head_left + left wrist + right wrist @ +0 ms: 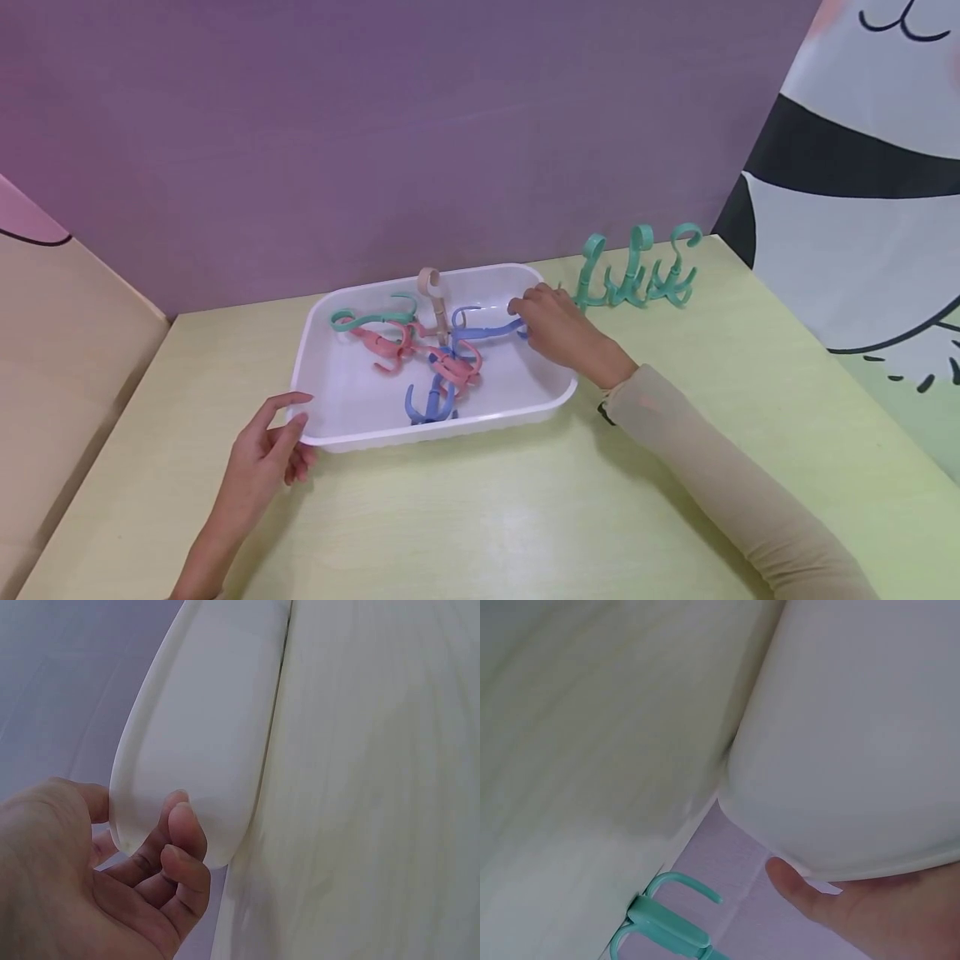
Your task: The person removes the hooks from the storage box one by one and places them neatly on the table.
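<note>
A white plastic tray (360, 392) holds several plastic multi-prong hanging hooks. My left hand (262, 458) grips its near left corner; in the left wrist view the fingers (187, 829) curl at the outer wall. My right hand (558, 329) holds the right-hand rim, and in the right wrist view one finger (791, 885) lies against the outside. Inside lie a green hook (375, 318), a pink hook (382, 343), another pink hook (453, 367), a beige hook (437, 312), a blue hook (432, 404) and another blue hook (487, 332), whose right end lies close to my right hand.
Beyond my right hand, a row of green hooks stands on the pale wooden table (450, 517): a left one (587, 279), a middle one (632, 275) and a right one (675, 275). A purple wall (375, 150) rises behind the tray.
</note>
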`<state>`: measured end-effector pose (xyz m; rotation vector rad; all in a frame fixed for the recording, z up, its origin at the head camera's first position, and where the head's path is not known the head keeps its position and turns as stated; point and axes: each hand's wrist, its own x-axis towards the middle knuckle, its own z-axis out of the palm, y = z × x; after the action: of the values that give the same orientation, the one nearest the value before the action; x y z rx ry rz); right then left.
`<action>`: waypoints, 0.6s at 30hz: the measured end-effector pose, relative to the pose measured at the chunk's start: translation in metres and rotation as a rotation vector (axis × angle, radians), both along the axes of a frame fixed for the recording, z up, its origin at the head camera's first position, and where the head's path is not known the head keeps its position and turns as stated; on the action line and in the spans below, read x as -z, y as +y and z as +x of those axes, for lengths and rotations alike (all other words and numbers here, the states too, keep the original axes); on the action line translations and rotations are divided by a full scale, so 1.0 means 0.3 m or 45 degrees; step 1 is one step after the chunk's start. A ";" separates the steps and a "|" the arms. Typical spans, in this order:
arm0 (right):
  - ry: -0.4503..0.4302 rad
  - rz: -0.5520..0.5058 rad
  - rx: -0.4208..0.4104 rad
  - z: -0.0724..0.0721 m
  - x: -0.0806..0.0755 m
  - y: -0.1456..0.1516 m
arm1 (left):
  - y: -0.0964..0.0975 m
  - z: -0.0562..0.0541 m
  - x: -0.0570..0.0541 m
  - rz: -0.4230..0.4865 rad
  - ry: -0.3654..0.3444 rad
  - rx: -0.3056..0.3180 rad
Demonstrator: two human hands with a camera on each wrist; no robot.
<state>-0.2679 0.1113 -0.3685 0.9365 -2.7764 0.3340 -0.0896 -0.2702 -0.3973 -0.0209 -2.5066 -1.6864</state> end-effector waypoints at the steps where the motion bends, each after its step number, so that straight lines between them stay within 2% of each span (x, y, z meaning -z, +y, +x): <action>1: -0.003 -0.002 -0.001 0.000 -0.001 0.000 | 0.000 0.000 0.001 0.001 0.001 0.000; 9: 0.005 -0.005 0.000 -0.008 -0.019 0.003 | -0.001 -0.001 0.003 -0.004 -0.001 0.003; 15: 0.030 -0.061 -0.037 0.001 -0.069 0.018 | -0.001 -0.002 0.006 -0.017 0.004 0.007; 18: -0.007 -0.117 -0.064 0.009 -0.092 0.021 | -0.002 0.000 0.006 -0.019 -0.001 -0.003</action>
<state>-0.2653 0.1176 -0.3409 0.9856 -2.7204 0.4684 -0.0896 -0.2707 -0.3990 -0.0191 -2.5191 -1.6671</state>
